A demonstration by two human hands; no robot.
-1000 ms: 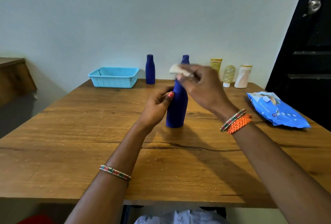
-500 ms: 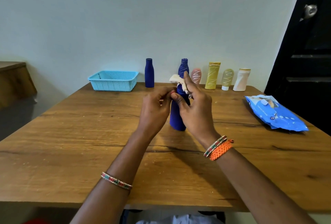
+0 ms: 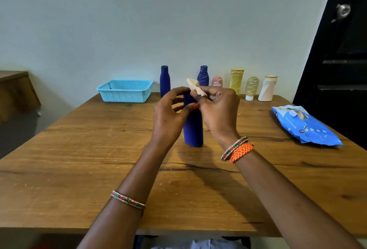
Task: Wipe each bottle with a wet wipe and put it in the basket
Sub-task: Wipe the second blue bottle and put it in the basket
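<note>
Both my hands at the blue bottle (image 3: 193, 129) upright mid-table (image 3: 79, 159), left hand (image 3: 170, 117) loosely curled against its neck, right hand (image 3: 217, 113) pinching the crumpled wipe (image 3: 195, 87) at its top, basket (image 3: 125, 91) well apart, far left.

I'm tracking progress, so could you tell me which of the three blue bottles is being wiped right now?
The blue bottle standing mid-table between both hands; the other two stand untouched in the back row by the wall.
</note>
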